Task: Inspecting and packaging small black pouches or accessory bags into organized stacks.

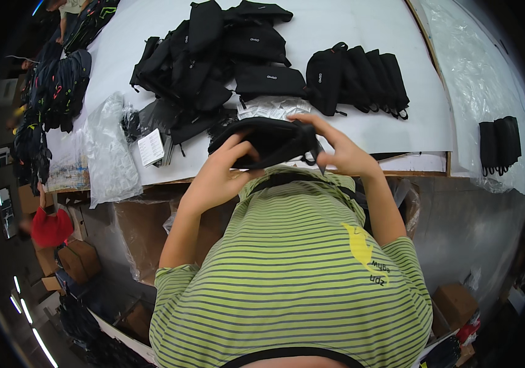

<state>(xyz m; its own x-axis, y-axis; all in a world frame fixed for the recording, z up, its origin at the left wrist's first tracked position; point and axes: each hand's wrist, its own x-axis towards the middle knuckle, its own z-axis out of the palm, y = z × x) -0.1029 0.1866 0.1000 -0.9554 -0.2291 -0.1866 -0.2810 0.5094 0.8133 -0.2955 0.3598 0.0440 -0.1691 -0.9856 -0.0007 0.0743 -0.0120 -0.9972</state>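
A black zip pouch (277, 136) is held in front of my body at the table's near edge, its mouth spread apart. My left hand (218, 175) grips its left side, some fingers reaching inside the opening and the thumb outside. At the other end, my right hand (345, 152) pinches the pouch's corner beside a small loop. What lies inside the pouch is too dark to make out. Just beyond it are small clear packets (274, 107) and one flat black pouch (270, 81).
A heap of black pouches (207, 46) covers the table's far middle; a leaning row of pouches (360, 80) stands right of it. White cards (150, 147) and clear plastic (112, 153) lie left. More pouches (500, 146) rest on plastic far right. Dark bags (63, 89) hang over the left edge.
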